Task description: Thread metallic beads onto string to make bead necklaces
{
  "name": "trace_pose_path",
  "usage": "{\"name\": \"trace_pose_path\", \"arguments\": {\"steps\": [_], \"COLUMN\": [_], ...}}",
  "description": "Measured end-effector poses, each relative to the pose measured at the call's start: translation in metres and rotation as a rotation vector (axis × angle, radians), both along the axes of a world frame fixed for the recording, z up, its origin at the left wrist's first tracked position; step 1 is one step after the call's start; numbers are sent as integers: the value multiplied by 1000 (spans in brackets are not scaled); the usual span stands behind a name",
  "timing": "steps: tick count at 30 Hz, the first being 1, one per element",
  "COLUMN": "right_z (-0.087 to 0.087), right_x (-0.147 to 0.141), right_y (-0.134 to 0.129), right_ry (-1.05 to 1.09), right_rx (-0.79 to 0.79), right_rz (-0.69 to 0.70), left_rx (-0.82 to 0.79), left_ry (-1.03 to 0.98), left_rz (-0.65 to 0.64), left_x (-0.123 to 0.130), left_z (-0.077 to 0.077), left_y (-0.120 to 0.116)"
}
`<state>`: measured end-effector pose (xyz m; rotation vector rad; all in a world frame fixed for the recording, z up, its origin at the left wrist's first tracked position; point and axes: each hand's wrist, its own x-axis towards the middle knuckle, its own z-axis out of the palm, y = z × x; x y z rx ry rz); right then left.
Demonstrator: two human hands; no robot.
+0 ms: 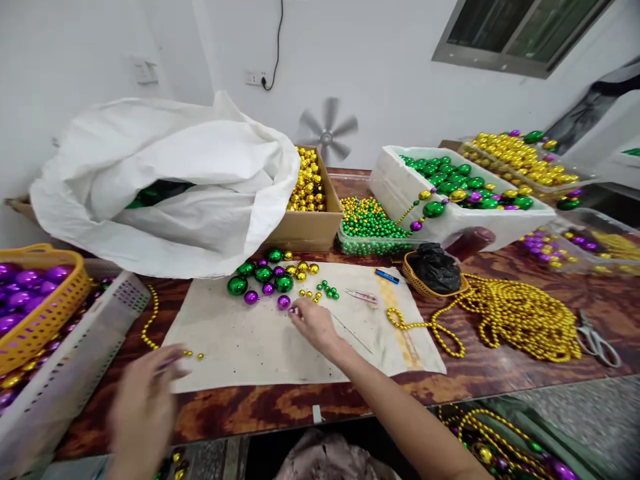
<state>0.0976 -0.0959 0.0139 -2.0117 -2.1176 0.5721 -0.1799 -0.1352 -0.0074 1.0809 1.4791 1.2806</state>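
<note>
Has fingers (299,309) drawn narrow on the right hand (316,328), mid-frame, just beside a purple ball (284,303); cannot tell whether gripping the purple speck at the tips. Blurred at lower left, with fingers bent: the left hand (144,403), near small gold beads (200,356); cannot tell whether holding anything. Around the purple ball, on the upper middle of a pale cloth (220,363): green balls (237,286), more purple ones, gold balls (301,275) and small green beads (329,291). Right of these, a thin wire (356,336), then pink-handled snips (363,298). Farther up, a blue pen-like tool (387,276) with pale marking too small to read. Down the cloth's right side, a yellow band (389,293) with faint print, also illegible. Beyond the cloth, across the brown worktop (260,410): heaped gold bead strands (520,320) and scissors (597,340) at right, a small basket (417,283) with a black bag behind. Toward the back, a white foam box (475,230) of green balls, a cardboard box (310,230) of gold ones, and at upper left a white sack (200,160).
</note>
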Motion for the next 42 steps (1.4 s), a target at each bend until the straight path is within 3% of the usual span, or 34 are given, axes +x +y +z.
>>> {"name": "trace_pose_path", "arguments": {"steps": [5, 7, 9, 14, 18, 22, 25, 29, 33, 38, 42], "right_z": [-21, -26, -29, -26, -19, -20, -23, -23, -23, -31, -35], "right_x": [55, 63, 67, 80, 111, 135, 137, 137, 147, 151, 147], "right_y": [-1, 4, 9, 4, -28, -64, -78, -87, -99, -108, -107], "right_ry": [-114, -134, -136, -83, -65, -107, -128, -152, -196, -209, -202], "right_rx": [-47, -60, -73, -90, -116, -241, -269, -235, -242, -241, -241], "right_rz": [-196, -227, -224, -172, -172, -171, -158, -174, -173, -150, -142], "left_rx": [464, 568, 609, 640, 640, 624, 613, 579, 513, 513, 510], "left_ry": [530, 711, 878, 1170, 1229, 1213, 1193, 1205, 1240, 1349, 1320], "left_rz": [-510, -576, -595, -594, -581, -526, -515, -577, -669, -684, -690], "left_x": [132, 169, 187, 193, 189, 192, 210, 252, 284, 289, 289], "left_z": [-44, -57, -64, -62, -57, -53, -45, -34, -34, -45, -42], "left_y": [26, 43, 55, 62, 58, 53, 54, 67, 83, 92, 90]}}
